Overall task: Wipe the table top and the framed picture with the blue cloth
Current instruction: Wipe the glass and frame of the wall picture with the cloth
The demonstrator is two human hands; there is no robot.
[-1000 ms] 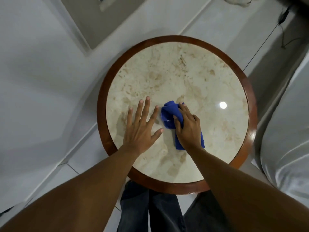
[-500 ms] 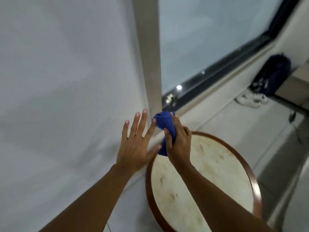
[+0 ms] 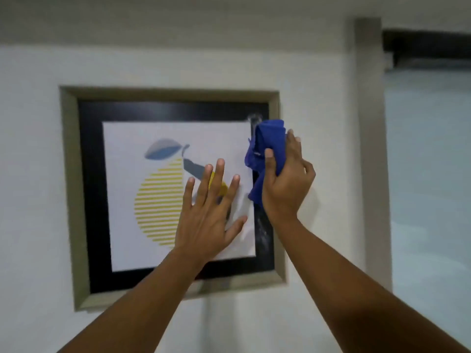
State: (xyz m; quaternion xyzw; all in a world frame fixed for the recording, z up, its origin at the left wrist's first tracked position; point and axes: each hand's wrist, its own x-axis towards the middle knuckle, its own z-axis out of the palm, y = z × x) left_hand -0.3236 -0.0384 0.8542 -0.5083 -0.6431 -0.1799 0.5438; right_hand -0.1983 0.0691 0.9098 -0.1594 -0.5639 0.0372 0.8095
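Up on the wall, the blue cloth (image 3: 265,151) is bunched in the right hand (image 3: 286,179) against the framed picture (image 3: 168,189), right side; the left hand (image 3: 206,220) lies flat, fingers spread, on its glass.

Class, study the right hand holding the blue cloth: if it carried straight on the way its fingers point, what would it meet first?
The right hand points up along the framed picture. The bunched blue cloth it grips would likely cross the black mat, then the frame's top right corner; depth is unclear.

Bunched blue cloth (image 3: 265,149) against the right edge of the wall-hung, grey-framed picture (image 3: 153,200).
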